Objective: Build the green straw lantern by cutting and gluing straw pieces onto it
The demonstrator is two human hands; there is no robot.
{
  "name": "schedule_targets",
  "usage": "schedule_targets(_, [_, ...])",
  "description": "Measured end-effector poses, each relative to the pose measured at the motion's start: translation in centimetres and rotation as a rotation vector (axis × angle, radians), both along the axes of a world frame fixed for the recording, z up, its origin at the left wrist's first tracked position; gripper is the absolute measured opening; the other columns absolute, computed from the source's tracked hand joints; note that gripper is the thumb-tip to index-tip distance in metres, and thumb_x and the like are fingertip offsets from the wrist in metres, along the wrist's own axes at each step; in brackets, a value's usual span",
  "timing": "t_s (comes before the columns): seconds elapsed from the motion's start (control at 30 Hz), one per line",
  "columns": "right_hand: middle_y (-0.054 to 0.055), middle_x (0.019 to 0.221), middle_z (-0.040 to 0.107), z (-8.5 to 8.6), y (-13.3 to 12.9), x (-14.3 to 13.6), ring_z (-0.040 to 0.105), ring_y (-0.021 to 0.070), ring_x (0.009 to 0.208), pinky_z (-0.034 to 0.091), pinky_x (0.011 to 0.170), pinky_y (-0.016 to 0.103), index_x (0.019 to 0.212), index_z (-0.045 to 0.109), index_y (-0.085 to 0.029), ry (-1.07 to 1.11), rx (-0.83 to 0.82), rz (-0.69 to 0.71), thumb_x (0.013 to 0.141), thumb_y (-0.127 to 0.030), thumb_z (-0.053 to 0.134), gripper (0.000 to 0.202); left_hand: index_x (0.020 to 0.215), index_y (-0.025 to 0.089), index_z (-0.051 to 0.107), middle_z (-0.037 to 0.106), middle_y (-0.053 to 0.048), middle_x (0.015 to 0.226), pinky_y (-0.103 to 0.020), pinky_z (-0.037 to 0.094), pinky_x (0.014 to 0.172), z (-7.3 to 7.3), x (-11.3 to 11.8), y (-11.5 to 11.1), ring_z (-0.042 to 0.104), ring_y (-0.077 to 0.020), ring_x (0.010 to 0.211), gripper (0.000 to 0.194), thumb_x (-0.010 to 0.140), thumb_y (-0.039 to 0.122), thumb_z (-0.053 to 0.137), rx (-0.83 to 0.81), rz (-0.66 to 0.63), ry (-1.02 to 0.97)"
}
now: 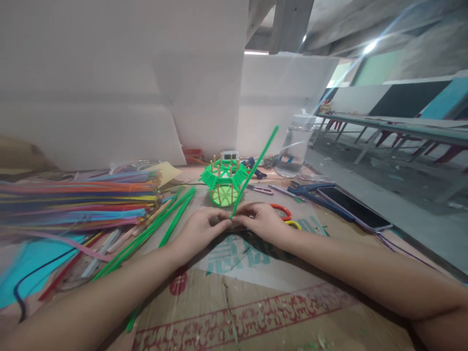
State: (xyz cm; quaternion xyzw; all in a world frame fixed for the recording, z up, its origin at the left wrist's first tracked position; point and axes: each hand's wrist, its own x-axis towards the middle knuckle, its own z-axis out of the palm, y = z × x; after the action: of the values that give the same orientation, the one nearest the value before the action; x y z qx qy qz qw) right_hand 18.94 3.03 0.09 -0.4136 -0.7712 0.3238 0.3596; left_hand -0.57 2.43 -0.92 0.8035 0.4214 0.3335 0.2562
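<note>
A green pipe cleaner (260, 158) rises at a slant from between my two hands, its lower end pinched in the fingertips. My left hand (205, 228) comes in from the left with thumb and forefinger pressed together on that end. Touching the same spot from the other side, my right hand (262, 223) grips it too. Just beyond the fingers stands a small green round structure (224, 181), made of pipe cleaners and thin wooden sticks on a light green base. Scissors with red and yellow handles (281, 212) lie partly hidden behind my right hand.
Bundled coloured pipe cleaners (76, 200) lie at the left, with loose green ones (161, 224) beside my left forearm. Blue-handled pliers (338, 204), a phone (354, 208) and a clear water bottle (292, 146) are at the right. White boards (204, 78) stand behind.
</note>
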Motion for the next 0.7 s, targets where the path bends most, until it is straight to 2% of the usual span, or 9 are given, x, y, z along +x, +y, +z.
schedule_targets(0.07, [0.000,0.075,0.069,0.3,0.2,0.3,0.063,0.0141,0.072,0.047,0.067,0.025,0.078,0.069,-0.019,-0.014,0.075,0.023,0.084,-0.018,0.064,0.007,0.086,0.021,0.071,0.073,-0.001,0.087,-0.030,0.046,0.080,0.0,0.0,-0.1,0.065,-0.0187,0.085,0.018,0.090,0.033,0.058,0.037,0.015,0.021])
schedule_targets(0.13, [0.000,0.079,0.070,1.0,0.9,1.1,0.063,0.0142,0.074,0.047,0.068,0.025,0.082,0.069,-0.019,-0.006,0.222,0.001,0.087,-0.020,0.062,0.008,0.088,0.020,0.068,0.071,-0.003,0.091,-0.033,0.046,0.084,-0.2,-0.1,0.0,0.063,-0.0200,0.090,0.018,0.091,0.031,0.055,0.105,0.044,0.014])
schedule_targets(0.27, [0.003,0.077,0.066,3.5,4.3,3.0,0.057,0.0141,0.068,0.044,0.065,0.027,0.086,0.071,-0.017,-0.008,0.591,-0.129,0.089,-0.023,0.064,0.009,0.088,0.019,0.068,0.065,-0.005,0.097,-0.038,0.044,0.092,-0.7,-0.7,0.7,0.059,-0.0229,0.099,0.014,0.089,0.028,0.057,0.233,0.172,-0.009])
schedule_targets(0.33, [0.003,0.079,0.064,4.6,6.2,3.5,0.053,0.0134,0.066,0.043,0.063,0.027,0.094,0.073,-0.016,-0.116,0.696,-0.083,0.089,-0.020,0.065,0.010,0.088,0.020,0.069,0.061,-0.006,0.101,-0.040,0.045,0.094,-1.1,-1.0,1.3,0.058,-0.0243,0.104,0.014,0.088,0.028,0.058,0.249,0.253,-0.014])
schedule_targets(0.4, [0.005,0.086,0.065,5.5,7.6,3.4,0.055,0.0138,0.069,0.044,0.066,0.027,0.101,0.074,-0.017,-0.222,0.740,-0.017,0.089,-0.018,0.065,0.015,0.088,0.020,0.070,0.057,-0.008,0.109,-0.041,0.044,0.099,-1.4,-1.3,1.8,0.055,-0.0258,0.111,0.015,0.087,0.029,0.059,0.258,0.307,-0.028])
schedule_targets(0.5, [0.006,0.092,0.069,6.1,8.4,2.5,0.061,0.0160,0.079,0.046,0.073,0.029,0.104,0.075,-0.018,-0.355,0.744,0.064,0.089,-0.017,0.065,0.018,0.086,0.020,0.069,0.057,-0.008,0.116,-0.041,0.042,0.103,-1.5,-1.4,2.3,0.053,-0.0270,0.119,0.016,0.087,0.032,0.059,0.219,0.285,-0.030])
schedule_targets(0.6, [0.007,0.096,0.072,6.3,8.1,1.8,0.064,0.0187,0.089,0.047,0.079,0.030,0.100,0.076,-0.018,-0.436,0.736,0.117,0.089,-0.018,0.065,0.015,0.085,0.020,0.067,0.063,-0.006,0.101,-0.038,0.047,0.096,-1.3,-1.3,2.4,0.059,-0.0244,0.105,0.018,0.087,0.034,0.057,0.126,0.215,-0.026])
schedule_targets(0.7, [0.009,0.095,0.073,6.4,7.6,1.7,0.065,0.0208,0.091,0.048,0.081,0.032,0.095,0.076,-0.018,-0.492,0.809,0.104,0.090,-0.020,0.063,0.014,0.084,0.019,0.064,0.067,-0.004,0.095,-0.036,0.049,0.091,-1.2,-1.2,2.5,0.062,-0.0218,0.094,0.019,0.088,0.036,0.055,0.078,0.161,-0.071])
